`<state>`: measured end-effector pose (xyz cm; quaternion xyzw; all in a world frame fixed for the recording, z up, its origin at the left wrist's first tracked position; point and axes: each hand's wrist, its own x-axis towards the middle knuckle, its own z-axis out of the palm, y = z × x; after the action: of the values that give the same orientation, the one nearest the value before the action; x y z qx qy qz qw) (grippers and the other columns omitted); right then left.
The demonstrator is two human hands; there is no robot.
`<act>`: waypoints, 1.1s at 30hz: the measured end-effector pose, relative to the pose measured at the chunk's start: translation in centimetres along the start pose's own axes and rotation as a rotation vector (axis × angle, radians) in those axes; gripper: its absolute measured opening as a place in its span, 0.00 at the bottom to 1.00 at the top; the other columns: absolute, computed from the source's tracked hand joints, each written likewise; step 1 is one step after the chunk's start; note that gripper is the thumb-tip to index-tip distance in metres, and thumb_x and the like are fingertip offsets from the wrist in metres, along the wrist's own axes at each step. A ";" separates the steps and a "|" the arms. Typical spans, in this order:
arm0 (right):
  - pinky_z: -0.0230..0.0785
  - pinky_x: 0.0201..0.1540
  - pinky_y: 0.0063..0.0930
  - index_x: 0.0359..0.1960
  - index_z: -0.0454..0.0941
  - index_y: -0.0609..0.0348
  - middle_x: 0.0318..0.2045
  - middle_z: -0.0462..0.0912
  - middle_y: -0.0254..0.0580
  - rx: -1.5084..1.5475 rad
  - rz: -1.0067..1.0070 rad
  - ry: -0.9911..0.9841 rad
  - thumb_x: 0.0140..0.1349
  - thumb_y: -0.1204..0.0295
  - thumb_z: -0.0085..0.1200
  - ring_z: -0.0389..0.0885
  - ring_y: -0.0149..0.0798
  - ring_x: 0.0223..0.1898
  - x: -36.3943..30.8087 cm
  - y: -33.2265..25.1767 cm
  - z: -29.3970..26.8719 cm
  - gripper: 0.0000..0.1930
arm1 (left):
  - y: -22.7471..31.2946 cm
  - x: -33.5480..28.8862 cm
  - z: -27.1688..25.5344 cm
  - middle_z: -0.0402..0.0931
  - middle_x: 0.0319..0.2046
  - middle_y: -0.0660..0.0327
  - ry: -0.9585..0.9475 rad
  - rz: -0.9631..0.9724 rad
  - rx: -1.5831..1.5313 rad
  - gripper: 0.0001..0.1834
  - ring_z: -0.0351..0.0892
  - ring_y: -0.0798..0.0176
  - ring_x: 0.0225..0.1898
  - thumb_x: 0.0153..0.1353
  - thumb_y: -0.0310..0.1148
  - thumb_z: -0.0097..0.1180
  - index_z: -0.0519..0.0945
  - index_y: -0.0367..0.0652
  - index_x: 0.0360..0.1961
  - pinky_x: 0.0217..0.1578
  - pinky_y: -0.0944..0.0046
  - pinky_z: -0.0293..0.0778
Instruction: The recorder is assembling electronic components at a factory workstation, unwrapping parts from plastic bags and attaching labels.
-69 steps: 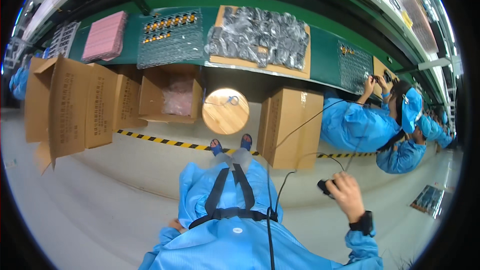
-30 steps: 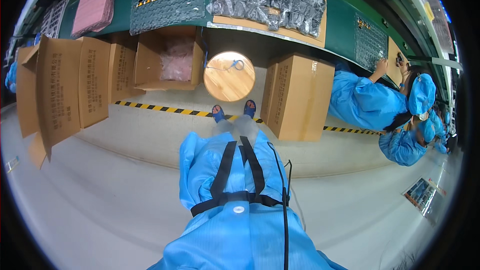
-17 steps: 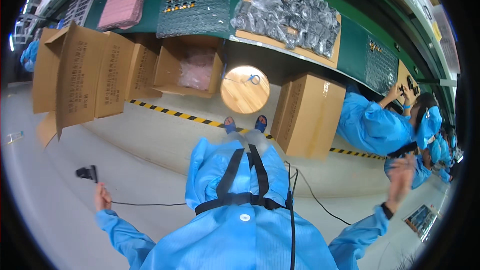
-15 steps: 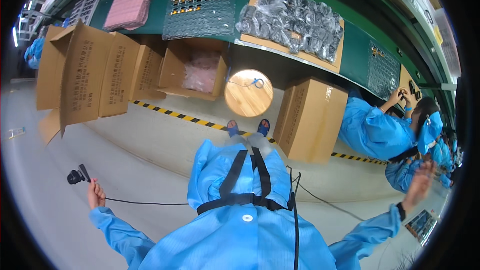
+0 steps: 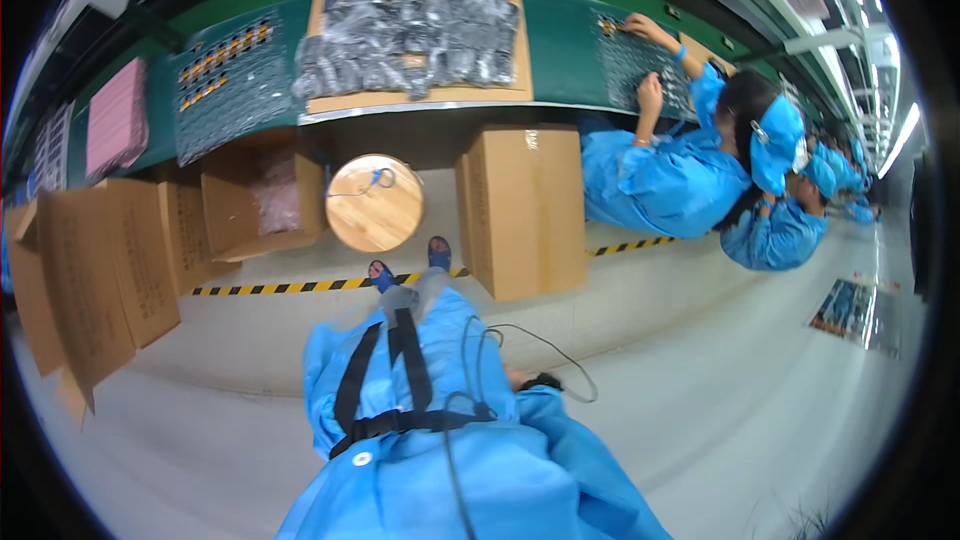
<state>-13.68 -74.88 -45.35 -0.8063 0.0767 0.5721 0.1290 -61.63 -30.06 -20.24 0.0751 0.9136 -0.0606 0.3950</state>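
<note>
**Cable loops beside our half-hidden right hand**

Between us and the green table (image 5: pixel 562 65) stand a round wooden stool (image 5: pixel 375 220) and a taped carton (image 5: pixel 535 215); bagged dark parts (image 5: pixel 410 35) cover a board there; on our right a co-worker (image 5: pixel 675 175) reaches over a bubble sheet (image 5: pixel 628 65); the black cable (image 5: pixel 562 351) curves just beyond our right hand (image 5: pixel 515 377), whether touching we cannot tell; our coat (image 5: pixel 440 480) hides its fingers, so we cannot tell if it is clenched or released; our left hand is out of view; we count one stool, one taped carton, one pink stack (image 5: pixel 116 120), two sandals (image 5: pixel 439 253).
</note>
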 end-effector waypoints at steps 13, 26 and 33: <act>0.79 0.35 0.37 0.47 0.78 0.65 0.34 0.86 0.53 0.837 0.204 0.074 0.67 0.57 0.52 0.86 0.44 0.34 -7.1 -19.2 1.9 0.21 | 7.6 -3.6 -3.1 0.81 0.34 0.51 0.213 0.303 0.066 0.26 0.79 0.54 0.37 0.67 0.57 0.50 0.84 0.43 0.42 0.38 0.60 0.76; 0.74 0.26 0.25 0.50 0.81 0.55 0.29 0.88 0.41 0.247 0.655 -0.547 0.60 0.67 0.60 0.86 0.35 0.26 -33.2 -5.3 -23.8 0.16 | 18.1 -5.6 -20.1 0.82 0.36 0.48 0.783 0.622 -0.107 0.28 0.79 0.49 0.40 0.67 0.57 0.49 0.84 0.42 0.43 0.42 0.56 0.76; 0.71 0.18 0.25 0.50 0.76 0.57 0.24 0.82 0.39 0.186 -0.080 0.422 0.62 0.72 0.56 0.83 0.33 0.24 -34.8 -22.3 -38.8 0.14 | 31.5 -5.9 -29.5 0.82 0.37 0.46 1.156 0.951 0.029 0.28 0.79 0.47 0.42 0.67 0.57 0.49 0.84 0.41 0.43 0.44 0.54 0.75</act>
<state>15.81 -65.89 2.30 -0.8951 0.1221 0.3758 0.2065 -72.84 5.39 2.55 0.4871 0.8436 0.1536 -0.1655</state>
